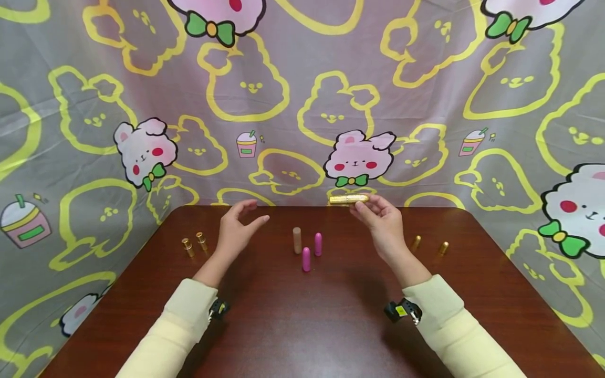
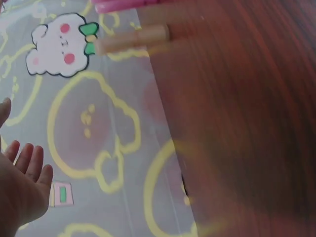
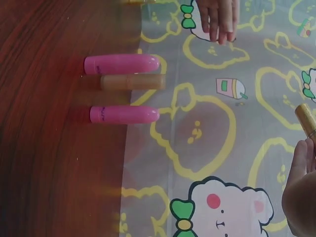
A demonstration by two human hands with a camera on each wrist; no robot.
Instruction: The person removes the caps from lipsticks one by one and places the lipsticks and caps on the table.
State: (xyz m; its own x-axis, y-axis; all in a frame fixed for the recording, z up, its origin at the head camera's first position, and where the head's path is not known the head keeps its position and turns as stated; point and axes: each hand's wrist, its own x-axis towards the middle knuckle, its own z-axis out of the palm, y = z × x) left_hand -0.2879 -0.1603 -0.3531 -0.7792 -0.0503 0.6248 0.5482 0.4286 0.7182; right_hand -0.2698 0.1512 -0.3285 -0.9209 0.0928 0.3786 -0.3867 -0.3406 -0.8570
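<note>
My right hand (image 1: 385, 226) pinches a shiny gold lipstick tube (image 1: 341, 199) between thumb and fingers, held lengthwise above the far edge of the table. In the right wrist view this tube (image 3: 306, 120) shows at the right edge, partly cut off. My left hand (image 1: 238, 228) hovers to the left with fingers apart and nothing in them; the left wrist view catches that hand (image 2: 24, 192) palm showing. Between the hands, a tan tube (image 1: 296, 240) and two pink round-topped tubes, a rear one (image 1: 318, 244) and a front one (image 1: 306, 259), stand upright on the table.
Two gold lipstick bases (image 1: 188, 247) stand on the brown table (image 1: 283, 325) left of my left hand. Two small gold bullet-shaped pieces (image 1: 443, 248) are beyond my right forearm. A patterned curtain (image 1: 283, 126) rises behind the table and along both sides.
</note>
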